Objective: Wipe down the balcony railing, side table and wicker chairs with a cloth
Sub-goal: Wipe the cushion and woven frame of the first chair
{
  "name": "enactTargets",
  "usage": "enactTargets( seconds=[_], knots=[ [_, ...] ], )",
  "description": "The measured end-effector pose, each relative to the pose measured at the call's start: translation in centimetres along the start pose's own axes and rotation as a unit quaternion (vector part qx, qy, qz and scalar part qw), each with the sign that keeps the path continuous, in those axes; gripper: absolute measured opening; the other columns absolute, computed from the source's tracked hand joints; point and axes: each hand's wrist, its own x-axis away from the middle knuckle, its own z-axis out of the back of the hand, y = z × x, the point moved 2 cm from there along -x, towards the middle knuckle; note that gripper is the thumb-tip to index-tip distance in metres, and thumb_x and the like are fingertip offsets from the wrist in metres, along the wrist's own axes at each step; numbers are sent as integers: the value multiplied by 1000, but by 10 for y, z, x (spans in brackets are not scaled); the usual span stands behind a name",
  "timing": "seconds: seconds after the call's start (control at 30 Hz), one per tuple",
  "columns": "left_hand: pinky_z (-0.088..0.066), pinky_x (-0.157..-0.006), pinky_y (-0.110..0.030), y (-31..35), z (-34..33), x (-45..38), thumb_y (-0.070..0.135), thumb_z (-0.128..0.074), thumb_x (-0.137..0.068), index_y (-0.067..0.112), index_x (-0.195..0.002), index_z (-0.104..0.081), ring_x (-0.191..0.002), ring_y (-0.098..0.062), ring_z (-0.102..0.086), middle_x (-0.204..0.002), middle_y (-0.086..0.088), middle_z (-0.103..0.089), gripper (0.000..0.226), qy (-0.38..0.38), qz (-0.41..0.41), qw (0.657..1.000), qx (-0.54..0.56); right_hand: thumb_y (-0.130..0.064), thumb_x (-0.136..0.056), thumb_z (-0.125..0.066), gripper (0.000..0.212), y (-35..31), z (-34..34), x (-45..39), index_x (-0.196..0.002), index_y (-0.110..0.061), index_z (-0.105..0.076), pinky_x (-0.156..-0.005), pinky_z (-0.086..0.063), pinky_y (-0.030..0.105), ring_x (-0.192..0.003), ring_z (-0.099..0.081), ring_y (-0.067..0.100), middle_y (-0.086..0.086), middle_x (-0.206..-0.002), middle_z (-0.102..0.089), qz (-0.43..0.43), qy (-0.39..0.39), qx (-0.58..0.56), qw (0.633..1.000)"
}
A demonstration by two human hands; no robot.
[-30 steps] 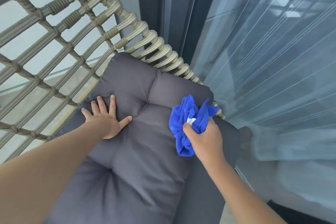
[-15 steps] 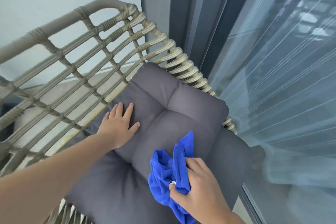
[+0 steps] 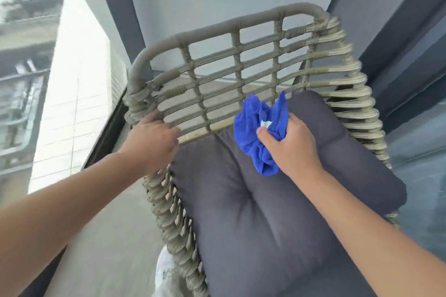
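Item: crumpled bright blue cloth (image 3: 260,131), a small white tag showing in its folds. Location: centre of frame, slightly toward 1 o'clock, over the back part of the seat cushion, just in front of the chair's backrest.

Right hand (image 3: 290,144): fingers and thumb clenched around the blue cloth, bunching it; forearm enters from 5 o'clock.

Left hand (image 3: 152,138): at 9 o'clock of the cloth, fingers curled over the chair's woven frame where armrest meets backrest; forearm enters from 8 o'clock.

Grey-beige wicker chair with open lattice backrest (image 3: 231,65): backrest toward 12 o'clock, wound strands forming both sides.

Dark grey tufted fabric seat cushion (image 3: 265,219): fills the seat, extends toward 6 o'clock.

Surroundings: dark metal window frame (image 3: 398,38) at 2 o'clock; pale tiled building face (image 3: 72,103) at 10 o'clock, blurred.
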Motion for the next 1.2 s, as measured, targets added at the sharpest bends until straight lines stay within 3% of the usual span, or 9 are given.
enactTargets(
  seconds=[0.1,0.2,0.33,0.43,0.53,0.67,0.93,1.07,1.2],
  knots=[
    [-32,-117,-45,-13,2,13,23,-52,-82,16,-66,-63,-67,-29,-62,-62,-2,-61,21,2,-85,995,-54,-32,-90,-68,16,-33,-51,-1,-88,-19,-60,-62,-39,23,-81,-60,20,-8,-79,-61,19,-57,-20,998],
    [-41,-110,-51,-20,-5,32,29,-59,-84,14,-66,-65,-77,-31,-56,-66,-4,-60,24,33,-140,987,-73,-35,-89,-65,19,-53,-104,-2,-84,-18,-56,-63,-41,29,-81,-60,26,-5,-79,-60,33,-97,-12,995],
    [-44,-96,-44,-11,-15,34,34,-49,-93,16,-60,-61,-71,-27,-46,-59,0,-53,39,107,-62,992,-19,-53,-90,-62,38,-57,-166,0,-100,-17,-62,-80,-54,45,-105,-57,32,-4,-100,-56,-8,-207,119,971],
    [-45,-93,-42,0,-19,29,27,-47,-95,16,-57,-58,-66,-27,-44,-57,1,-49,41,160,6,987,2,-76,-83,-55,66,-52,-185,6,-114,-18,-61,-93,-52,51,-122,-50,32,-1,-116,-59,-45,-251,190,948],
    [-46,-89,-42,-2,-22,31,24,-49,-94,16,-56,-54,-64,-27,-42,-56,0,-47,39,186,-10,982,17,-79,-77,-58,85,-57,-186,13,-131,-14,-51,-102,-45,49,-131,-42,32,1,-134,-52,-45,-273,253,927],
    [-45,-89,-41,-2,-23,32,25,-49,-93,17,-57,-54,-63,-27,-42,-57,1,-47,38,207,-19,977,35,-70,-78,-66,69,-55,-183,37,-125,-21,-53,-99,-47,44,-129,-44,27,-5,-129,-53,-26,-233,252,939],
    [-41,-98,-41,-5,-24,29,27,-50,-93,16,-60,-60,-66,-27,-47,-61,0,-51,37,216,-23,976,18,-67,-75,-55,67,-58,-171,102,-131,-29,-57,-96,-46,37,-126,-46,21,-14,-124,-55,1,-202,228,953],
    [-40,-101,-43,-5,-25,30,39,-54,-90,17,-59,-60,-69,-27,-51,-61,1,-51,39,217,-24,975,37,-56,-77,-68,42,-60,-147,88,-104,-25,-58,-81,-48,36,-103,-54,21,-11,-99,-57,-18,-170,165,971],
    [-43,-98,-45,-4,-27,29,45,-55,-90,16,-62,-61,-69,-28,-52,-62,0,-52,41,223,-22,973,50,-40,-75,-78,37,-63,-134,30,-90,-21,-51,-70,-50,40,-88,-54,26,-5,-89,-54,-33,-81,128,988]
  ],
)
